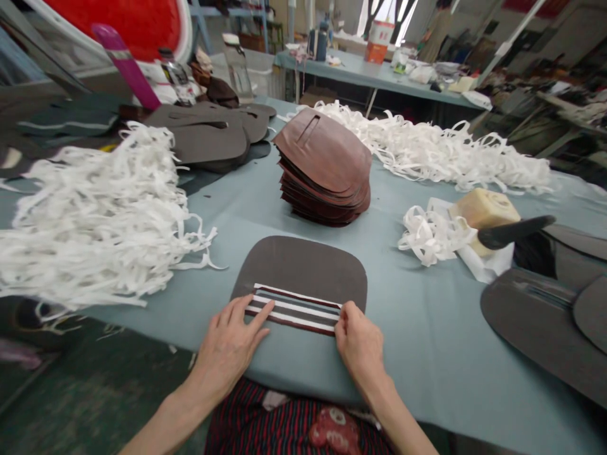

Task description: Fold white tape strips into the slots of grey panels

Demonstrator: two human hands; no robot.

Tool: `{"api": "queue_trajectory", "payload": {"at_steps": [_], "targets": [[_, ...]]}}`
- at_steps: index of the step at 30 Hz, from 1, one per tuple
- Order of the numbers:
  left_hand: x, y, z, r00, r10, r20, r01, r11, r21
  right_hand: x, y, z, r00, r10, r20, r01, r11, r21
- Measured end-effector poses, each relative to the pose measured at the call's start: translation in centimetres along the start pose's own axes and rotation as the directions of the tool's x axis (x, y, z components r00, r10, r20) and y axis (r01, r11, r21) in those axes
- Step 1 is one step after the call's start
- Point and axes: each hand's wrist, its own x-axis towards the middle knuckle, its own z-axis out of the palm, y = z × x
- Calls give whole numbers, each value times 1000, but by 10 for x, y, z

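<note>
A dark grey, rounded leather-like panel (303,265) lies flat on the table before me. Along its near edge runs a long slot framed by white tape strips (298,314) and dark red-brown edging. My left hand (232,335) rests with fingers spread on the left end of the strips, the index finger pressing a white one. At the right end, the thumb and fingers of my right hand (358,341) are pinched together on the strip ends; the fingertips partly hide what they grip. Behind the panel stands a stack of brown leather pieces (327,158), the top one slotted.
Heaps of white tape strips lie at left (95,221) and back right (441,145). On the right sit a yellowish block (486,208), a black-handled tool (516,232) and more dark panels (531,322). Bottles, including a purple one (126,66), stand back left.
</note>
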Motion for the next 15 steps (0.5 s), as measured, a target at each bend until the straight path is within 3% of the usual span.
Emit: {"api": "queue_trajectory", "payload": {"at_steps": [3, 5, 12, 15], "targets": [[15, -4, -2, 999, 31, -26, -32, 999, -36, 1, -16, 5, 954, -299, -36, 299, 954, -16], [25, -6, -2, 998, 36, -43, -39, 998, -59, 4, -25, 8, 913, -408, -20, 407, 913, -25], [34, -7, 3, 987, -57, -150, 34, 988, -153, 24, -24, 4, 946, -312, 87, 313, 950, 2], [32, -8, 9, 976, -103, -191, 61, 975, -213, 33, -24, 0, 956, -260, 136, 272, 959, -76]]}}
